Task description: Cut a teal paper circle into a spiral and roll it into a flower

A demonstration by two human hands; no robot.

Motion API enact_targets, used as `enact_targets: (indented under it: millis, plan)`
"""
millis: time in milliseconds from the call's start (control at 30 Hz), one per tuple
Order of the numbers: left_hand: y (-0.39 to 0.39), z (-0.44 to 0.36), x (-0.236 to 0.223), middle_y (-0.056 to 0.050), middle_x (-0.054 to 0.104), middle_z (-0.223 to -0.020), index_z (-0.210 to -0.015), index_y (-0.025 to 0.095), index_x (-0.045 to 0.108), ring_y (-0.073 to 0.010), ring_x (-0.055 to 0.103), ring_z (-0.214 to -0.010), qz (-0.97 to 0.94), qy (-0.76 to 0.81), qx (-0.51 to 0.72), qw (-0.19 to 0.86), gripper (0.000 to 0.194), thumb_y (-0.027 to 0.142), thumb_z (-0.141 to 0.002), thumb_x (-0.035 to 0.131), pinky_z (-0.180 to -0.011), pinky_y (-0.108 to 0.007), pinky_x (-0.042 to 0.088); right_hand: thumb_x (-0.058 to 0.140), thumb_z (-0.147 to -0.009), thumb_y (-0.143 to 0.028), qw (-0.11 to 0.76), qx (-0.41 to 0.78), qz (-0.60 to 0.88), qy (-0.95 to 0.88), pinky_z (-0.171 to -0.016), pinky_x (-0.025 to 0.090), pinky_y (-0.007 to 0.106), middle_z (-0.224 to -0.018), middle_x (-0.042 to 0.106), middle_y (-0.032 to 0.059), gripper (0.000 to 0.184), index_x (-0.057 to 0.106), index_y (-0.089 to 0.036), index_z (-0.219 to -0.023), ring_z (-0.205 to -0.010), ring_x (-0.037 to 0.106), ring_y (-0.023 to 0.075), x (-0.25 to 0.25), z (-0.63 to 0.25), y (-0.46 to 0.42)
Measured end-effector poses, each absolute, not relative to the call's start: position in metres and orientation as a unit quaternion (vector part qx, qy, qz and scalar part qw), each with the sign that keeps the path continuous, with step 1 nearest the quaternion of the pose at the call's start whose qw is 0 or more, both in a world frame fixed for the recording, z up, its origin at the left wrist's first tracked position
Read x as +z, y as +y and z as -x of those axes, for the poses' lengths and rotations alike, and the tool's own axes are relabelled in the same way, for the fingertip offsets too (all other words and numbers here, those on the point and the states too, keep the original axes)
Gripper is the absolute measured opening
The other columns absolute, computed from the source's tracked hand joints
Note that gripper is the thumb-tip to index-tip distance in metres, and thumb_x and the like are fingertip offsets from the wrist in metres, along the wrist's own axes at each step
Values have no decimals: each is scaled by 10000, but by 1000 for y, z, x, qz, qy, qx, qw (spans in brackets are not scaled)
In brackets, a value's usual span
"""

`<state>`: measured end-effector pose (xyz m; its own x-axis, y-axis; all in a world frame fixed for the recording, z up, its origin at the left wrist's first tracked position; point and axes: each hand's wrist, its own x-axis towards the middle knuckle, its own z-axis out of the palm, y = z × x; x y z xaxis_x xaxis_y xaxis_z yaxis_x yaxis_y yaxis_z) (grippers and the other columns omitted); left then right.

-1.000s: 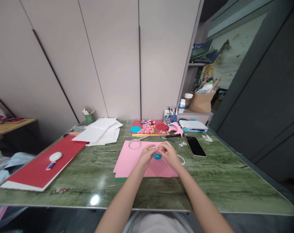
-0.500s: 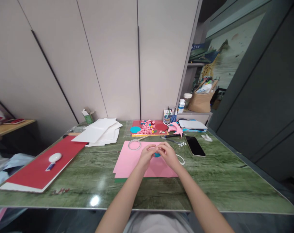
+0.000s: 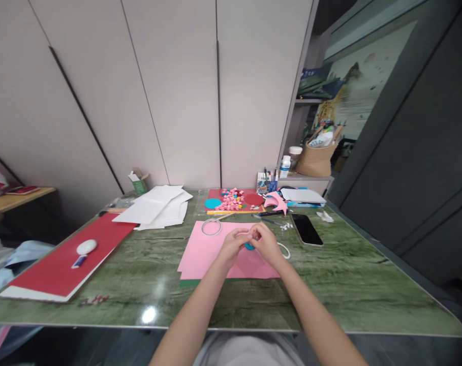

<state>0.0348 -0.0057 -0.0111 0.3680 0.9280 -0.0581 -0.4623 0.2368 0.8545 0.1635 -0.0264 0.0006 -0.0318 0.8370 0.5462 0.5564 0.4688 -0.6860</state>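
Both my hands meet over a stack of pink paper (image 3: pixel 200 254) at the middle of the table. Between their fingertips is a small blue piece (image 3: pixel 249 246), perhaps paper; my fingers cover most of it. My left hand (image 3: pixel 233 244) pinches it from the left, thumb and index finger closed. From the other side my right hand (image 3: pixel 264 242) grips it with bent fingers. A roll of tape (image 3: pixel 211 220) lies flat on the paper's upper left. A white ring (image 3: pixel 287 251) is partly hidden behind my right wrist.
Several pink bits (image 3: pixel 231 201) lie on a red sheet at the back, beside a blue disc (image 3: pixel 213 204). A phone (image 3: pixel 307 230) rests at right. White sheets (image 3: pixel 154 203) and red board (image 3: pixel 63 254) occupy the left. A pink cutout (image 3: pixel 278 204) lies near the pen box (image 3: pixel 267 182).
My fingers have shifted slightly around the blue piece, and it has moved a little to the right. The things on the table stay where they were.
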Motion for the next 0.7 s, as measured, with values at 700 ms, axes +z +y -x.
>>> enact_targets:
  millis: [700]
  plan:
    - [0, -31, -11, -27, 611, -693, -926, 126, 545, -91, 567, -588, -341, 295, 491, 745, 427, 205, -551, 733, -576, -209, 418, 493, -797, -223, 475, 159, 462, -732, -634, 427, 260, -871, 520, 43, 164, 617, -215, -903, -736, 524, 139, 4, -167, -30]
